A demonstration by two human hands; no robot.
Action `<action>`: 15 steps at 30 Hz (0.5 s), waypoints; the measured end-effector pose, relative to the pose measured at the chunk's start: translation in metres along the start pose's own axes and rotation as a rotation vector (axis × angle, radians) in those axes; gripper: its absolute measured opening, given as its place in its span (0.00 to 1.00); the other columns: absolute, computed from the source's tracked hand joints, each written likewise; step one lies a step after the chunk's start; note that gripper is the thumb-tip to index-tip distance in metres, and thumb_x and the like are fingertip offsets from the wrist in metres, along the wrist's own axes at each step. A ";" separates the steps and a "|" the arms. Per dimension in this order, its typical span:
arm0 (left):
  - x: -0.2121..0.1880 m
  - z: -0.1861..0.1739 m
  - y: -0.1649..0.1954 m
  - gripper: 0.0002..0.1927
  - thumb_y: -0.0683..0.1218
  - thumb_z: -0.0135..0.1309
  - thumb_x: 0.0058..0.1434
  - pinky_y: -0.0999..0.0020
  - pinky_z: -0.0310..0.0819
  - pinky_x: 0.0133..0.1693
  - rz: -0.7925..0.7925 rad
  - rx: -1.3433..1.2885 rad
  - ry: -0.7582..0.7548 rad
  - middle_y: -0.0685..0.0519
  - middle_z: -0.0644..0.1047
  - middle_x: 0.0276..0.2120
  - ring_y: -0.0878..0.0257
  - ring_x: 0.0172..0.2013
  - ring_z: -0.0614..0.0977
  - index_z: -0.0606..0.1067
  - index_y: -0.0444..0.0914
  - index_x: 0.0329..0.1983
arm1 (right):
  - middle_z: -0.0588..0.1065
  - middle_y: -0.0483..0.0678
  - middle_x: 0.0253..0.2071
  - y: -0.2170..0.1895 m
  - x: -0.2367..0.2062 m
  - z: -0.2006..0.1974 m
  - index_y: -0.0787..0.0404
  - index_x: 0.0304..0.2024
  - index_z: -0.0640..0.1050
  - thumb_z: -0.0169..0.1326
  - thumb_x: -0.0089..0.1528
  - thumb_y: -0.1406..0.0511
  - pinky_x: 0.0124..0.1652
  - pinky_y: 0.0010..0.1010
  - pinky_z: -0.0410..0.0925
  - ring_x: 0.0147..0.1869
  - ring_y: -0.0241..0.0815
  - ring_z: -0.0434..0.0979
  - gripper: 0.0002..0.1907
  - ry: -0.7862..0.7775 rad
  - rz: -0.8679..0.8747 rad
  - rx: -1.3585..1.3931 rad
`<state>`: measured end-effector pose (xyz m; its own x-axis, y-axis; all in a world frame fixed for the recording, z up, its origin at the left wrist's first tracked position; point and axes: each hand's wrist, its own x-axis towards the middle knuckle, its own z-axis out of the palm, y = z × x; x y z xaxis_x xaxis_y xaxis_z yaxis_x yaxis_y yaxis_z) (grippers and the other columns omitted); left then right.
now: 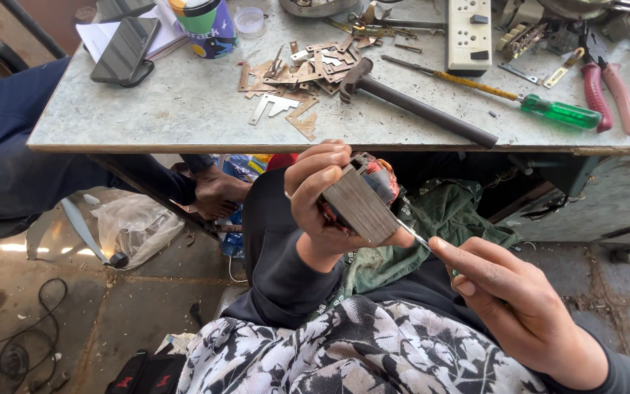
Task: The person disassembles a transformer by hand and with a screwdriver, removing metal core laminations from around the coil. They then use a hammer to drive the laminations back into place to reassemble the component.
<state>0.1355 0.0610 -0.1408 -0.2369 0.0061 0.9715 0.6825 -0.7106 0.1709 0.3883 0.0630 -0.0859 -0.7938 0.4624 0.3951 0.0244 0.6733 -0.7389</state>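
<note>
The left hand [322, 201] clamps the transformer core [359, 204] over the lap, plates angled right so the right hand's [519, 306] pinched tool [411, 232] can pry them.

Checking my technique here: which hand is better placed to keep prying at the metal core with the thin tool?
Right. The right hand already holds the thin tool, tip against the laminated metal core; the left hand is wrapped around the core, steadying it.
</note>
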 end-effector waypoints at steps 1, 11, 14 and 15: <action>0.001 0.000 -0.001 0.52 0.71 0.69 0.43 0.59 0.78 0.60 0.021 0.014 0.003 0.53 0.66 0.54 0.60 0.56 0.75 0.60 0.45 0.64 | 0.72 0.47 0.34 -0.001 -0.001 -0.002 0.66 0.64 0.73 0.52 0.62 0.76 0.31 0.24 0.67 0.31 0.35 0.70 0.26 -0.006 0.018 0.003; 0.001 -0.003 -0.008 0.50 0.70 0.71 0.43 0.54 0.75 0.64 0.130 0.078 0.007 0.55 0.67 0.51 0.58 0.55 0.75 0.61 0.48 0.63 | 0.72 0.49 0.35 -0.006 -0.002 -0.012 0.66 0.65 0.73 0.50 0.60 0.76 0.31 0.26 0.69 0.34 0.39 0.71 0.28 -0.058 0.098 -0.021; 0.000 -0.005 -0.010 0.50 0.70 0.73 0.43 0.54 0.75 0.64 0.145 0.093 -0.002 0.55 0.67 0.51 0.58 0.55 0.75 0.62 0.47 0.62 | 0.73 0.49 0.35 -0.004 -0.002 -0.012 0.66 0.64 0.73 0.51 0.59 0.75 0.31 0.27 0.69 0.34 0.39 0.72 0.28 -0.070 0.102 -0.042; 0.000 -0.005 -0.010 0.50 0.69 0.73 0.43 0.54 0.75 0.64 0.148 0.102 -0.009 0.55 0.67 0.51 0.57 0.55 0.75 0.62 0.47 0.62 | 0.73 0.49 0.36 -0.004 -0.003 -0.013 0.66 0.64 0.73 0.52 0.59 0.75 0.31 0.26 0.69 0.34 0.39 0.72 0.28 -0.066 0.098 -0.044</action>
<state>0.1249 0.0646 -0.1435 -0.1226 -0.0864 0.9887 0.7762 -0.6291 0.0412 0.3980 0.0666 -0.0772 -0.8246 0.4889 0.2846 0.1291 0.6524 -0.7468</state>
